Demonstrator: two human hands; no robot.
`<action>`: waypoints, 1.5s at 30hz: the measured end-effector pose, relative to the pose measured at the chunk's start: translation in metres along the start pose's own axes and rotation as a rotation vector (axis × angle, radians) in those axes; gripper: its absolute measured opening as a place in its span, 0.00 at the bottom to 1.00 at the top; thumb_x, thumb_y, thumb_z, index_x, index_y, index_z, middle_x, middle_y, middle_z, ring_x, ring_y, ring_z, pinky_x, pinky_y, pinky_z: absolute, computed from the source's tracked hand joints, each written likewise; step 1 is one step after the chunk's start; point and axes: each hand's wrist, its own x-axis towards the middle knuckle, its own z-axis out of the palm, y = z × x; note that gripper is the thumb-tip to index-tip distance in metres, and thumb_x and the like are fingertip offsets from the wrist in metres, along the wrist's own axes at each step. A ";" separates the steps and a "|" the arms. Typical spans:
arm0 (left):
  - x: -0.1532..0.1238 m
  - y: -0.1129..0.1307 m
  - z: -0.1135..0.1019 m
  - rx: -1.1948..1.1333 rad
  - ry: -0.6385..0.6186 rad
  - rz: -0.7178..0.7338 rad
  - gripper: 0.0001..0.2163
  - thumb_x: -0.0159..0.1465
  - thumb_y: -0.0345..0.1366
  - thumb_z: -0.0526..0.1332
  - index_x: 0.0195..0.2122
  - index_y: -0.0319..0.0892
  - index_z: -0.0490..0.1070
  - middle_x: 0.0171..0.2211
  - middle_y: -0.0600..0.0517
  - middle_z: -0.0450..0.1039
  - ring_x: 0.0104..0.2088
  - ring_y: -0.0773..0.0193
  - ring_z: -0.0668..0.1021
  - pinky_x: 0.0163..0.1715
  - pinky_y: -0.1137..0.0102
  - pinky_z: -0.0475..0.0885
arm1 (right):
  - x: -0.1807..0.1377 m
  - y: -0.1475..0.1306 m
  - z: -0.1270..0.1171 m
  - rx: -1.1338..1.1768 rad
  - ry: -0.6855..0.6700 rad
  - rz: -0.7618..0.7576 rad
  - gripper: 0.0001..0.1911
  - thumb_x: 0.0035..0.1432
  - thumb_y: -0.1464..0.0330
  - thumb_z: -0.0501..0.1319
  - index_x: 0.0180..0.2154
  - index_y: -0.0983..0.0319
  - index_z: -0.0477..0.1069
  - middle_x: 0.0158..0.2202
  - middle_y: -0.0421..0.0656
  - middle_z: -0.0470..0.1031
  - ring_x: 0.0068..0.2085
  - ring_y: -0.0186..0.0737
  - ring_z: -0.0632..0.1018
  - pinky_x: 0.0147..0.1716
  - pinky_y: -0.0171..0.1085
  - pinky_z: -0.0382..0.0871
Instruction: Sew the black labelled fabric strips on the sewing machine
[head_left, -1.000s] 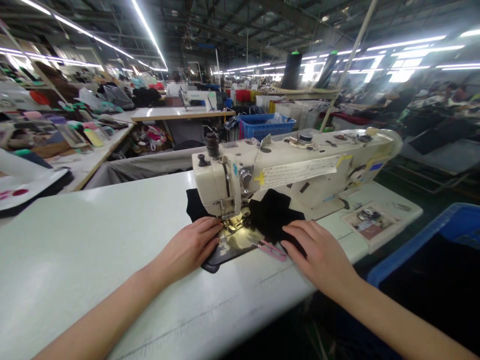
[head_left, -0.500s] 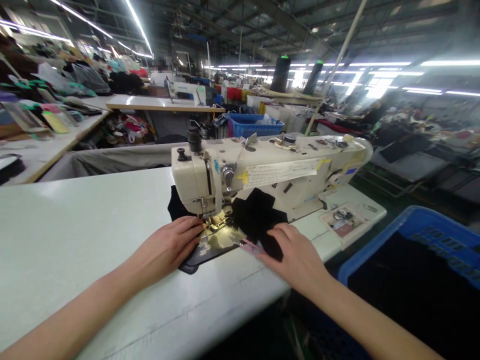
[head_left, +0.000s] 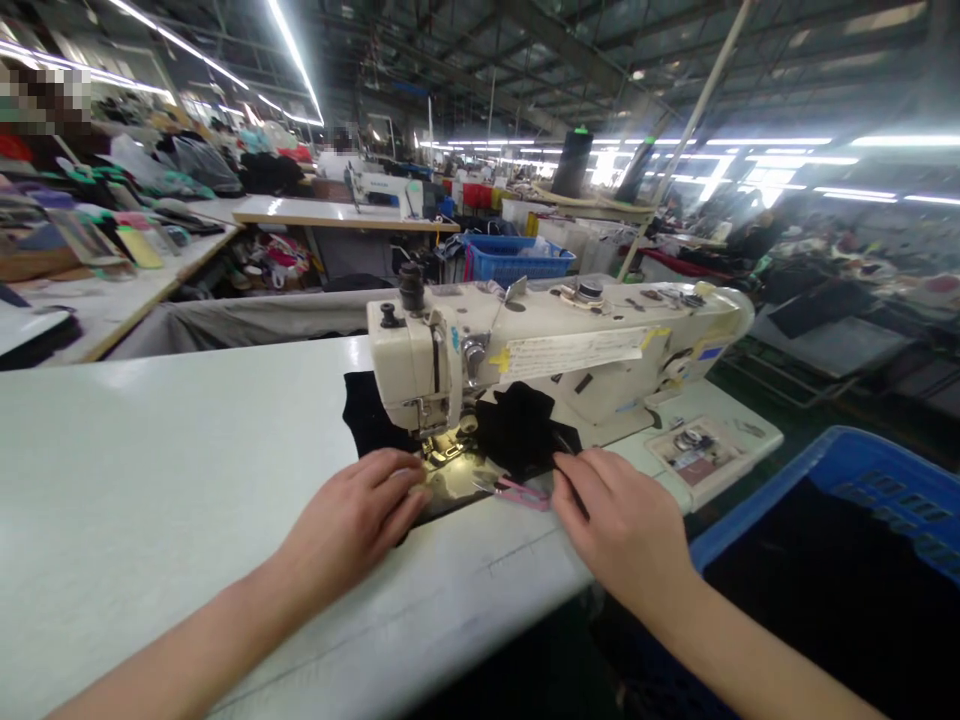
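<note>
A cream sewing machine point(head_left: 555, 350) stands on the white table point(head_left: 150, 470). Black fabric point(head_left: 521, 430) lies under its arm and runs past the needle to the left. My left hand point(head_left: 352, 520) rests flat on the fabric just in front of the lit needle plate, fingers stretched out. My right hand point(head_left: 622, 525) lies on the fabric's right edge, fingers extended and pressing down. Pink thread snips point(head_left: 517, 492) lie on the table between the two hands.
A blue crate point(head_left: 840, 500) holding dark cloth stands at the lower right beside the table. A small tray of parts point(head_left: 697, 450) sits on the table's right end. Other sewing tables, a blue basket point(head_left: 517, 260) and piled goods fill the background.
Both hands have slid back toward me, drawing the black fabric along the machine bed. The fabric under the arm now bunches more. The camera has shifted slightly.
</note>
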 end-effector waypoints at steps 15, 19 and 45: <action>-0.003 0.034 -0.013 -1.129 -0.325 -0.937 0.28 0.56 0.60 0.65 0.43 0.40 0.80 0.38 0.45 0.83 0.40 0.51 0.83 0.41 0.63 0.77 | -0.015 -0.051 -0.010 0.603 -0.221 -0.406 0.08 0.67 0.70 0.58 0.43 0.65 0.74 0.31 0.44 0.75 0.32 0.43 0.73 0.32 0.42 0.70; 0.000 0.033 -0.028 -0.845 -0.386 -0.631 0.17 0.56 0.51 0.70 0.40 0.45 0.82 0.40 0.50 0.83 0.44 0.54 0.82 0.49 0.61 0.74 | -0.014 -0.049 0.000 0.861 -0.234 0.047 0.21 0.69 0.61 0.58 0.58 0.63 0.67 0.57 0.54 0.72 0.56 0.50 0.74 0.55 0.50 0.70; 0.009 -0.011 0.008 0.326 0.045 0.053 0.10 0.70 0.35 0.57 0.42 0.40 0.78 0.39 0.44 0.76 0.40 0.54 0.77 0.41 0.59 0.76 | -0.037 -0.087 0.020 1.489 -1.363 1.024 0.32 0.64 0.44 0.54 0.25 0.65 0.71 0.17 0.41 0.73 0.16 0.29 0.68 0.17 0.28 0.57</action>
